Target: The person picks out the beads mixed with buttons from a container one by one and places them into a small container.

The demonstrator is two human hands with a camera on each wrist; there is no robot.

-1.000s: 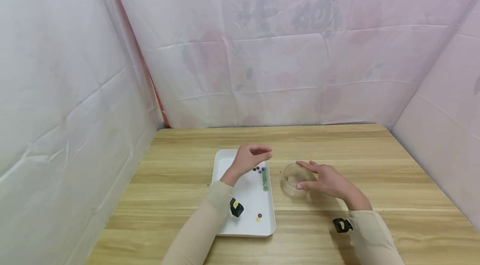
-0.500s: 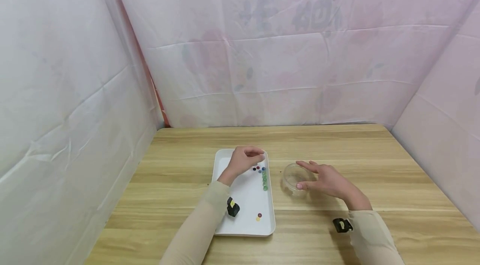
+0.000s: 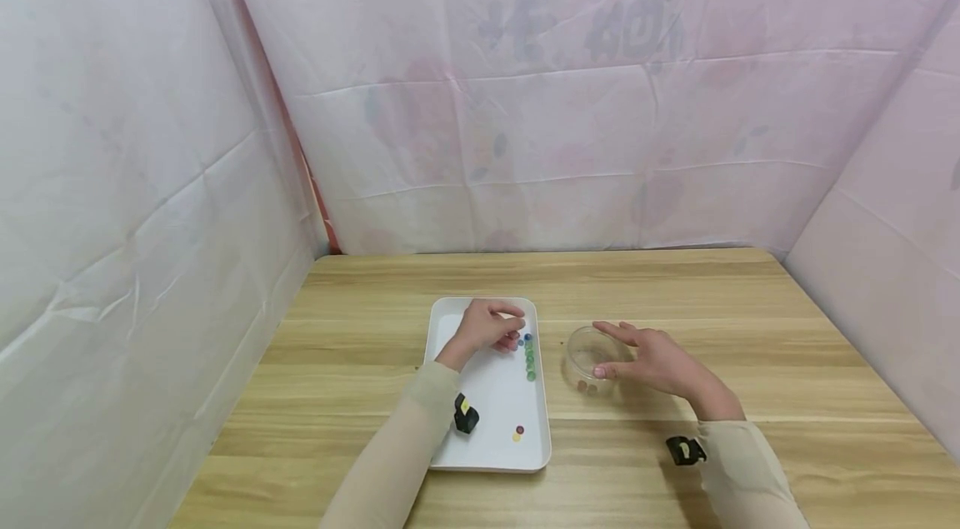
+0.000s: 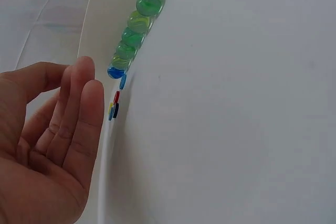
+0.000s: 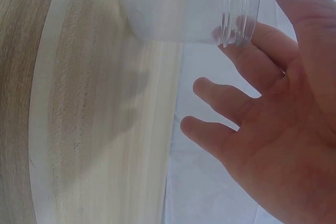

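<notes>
L grip (image 3: 486,327) loosely curled, empty, over tray (image 3: 450,321) beads (image 4: 131,43); R grip (image 3: 654,364) fingers spread, steadying clear jar (image 3: 583,356).

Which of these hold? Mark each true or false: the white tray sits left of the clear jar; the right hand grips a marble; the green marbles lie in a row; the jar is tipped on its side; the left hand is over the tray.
1. The white tray sits left of the clear jar: true.
2. The right hand grips a marble: false; its fingers rest against the jar.
3. The green marbles lie in a row along the tray's wall: true.
4. The jar is tipped on its side: false; it stands upright on the wooden table.
5. The left hand is over the tray: true, beside the marbles.
</notes>
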